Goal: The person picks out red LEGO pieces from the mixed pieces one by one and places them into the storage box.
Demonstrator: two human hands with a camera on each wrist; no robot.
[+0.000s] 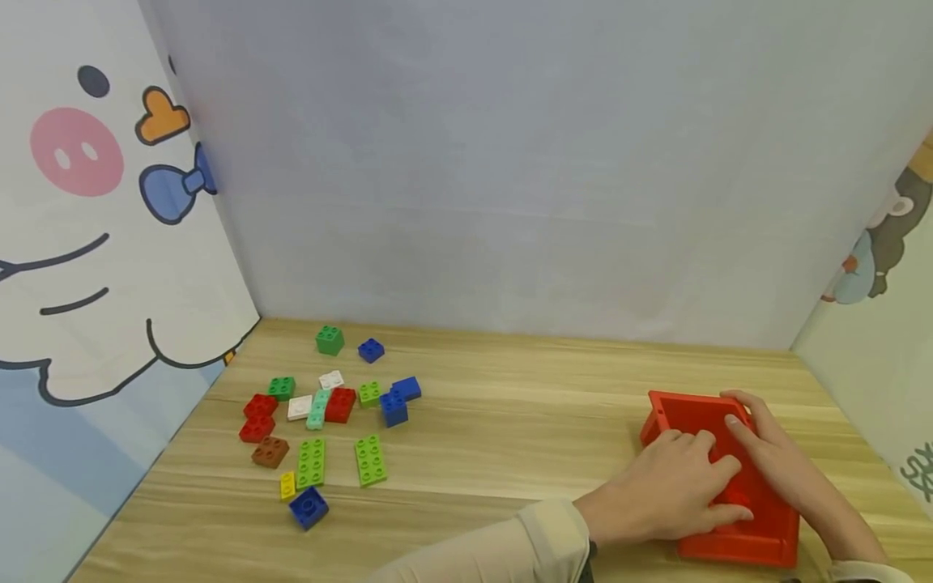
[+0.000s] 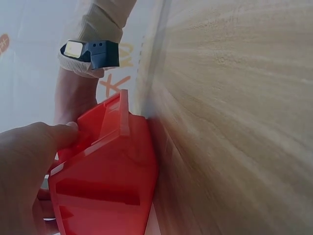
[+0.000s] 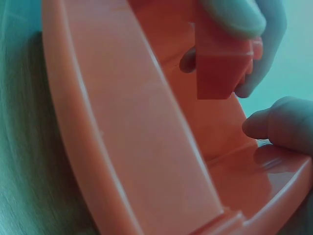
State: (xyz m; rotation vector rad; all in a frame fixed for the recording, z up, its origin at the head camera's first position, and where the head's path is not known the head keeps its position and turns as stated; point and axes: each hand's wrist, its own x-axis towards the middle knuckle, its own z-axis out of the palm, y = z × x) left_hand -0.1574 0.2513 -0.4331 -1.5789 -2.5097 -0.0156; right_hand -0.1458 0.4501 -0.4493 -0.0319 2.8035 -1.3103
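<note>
One red block (image 3: 222, 73), over the inside of one red bin (image 1: 739, 551) on the surface (image 1: 510, 421), pinched in the left hand (image 1: 678, 490), right hand (image 1: 776, 453) clasping the bin, may drop askew if the pinching grip loosens early or knocks the bin.

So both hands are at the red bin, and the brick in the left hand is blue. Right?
No, wrong colour: the brick is red, as the right wrist view shows. The rest holds: left hand and right hand are both at the red bin, and the brick is in the left hand.
</note>
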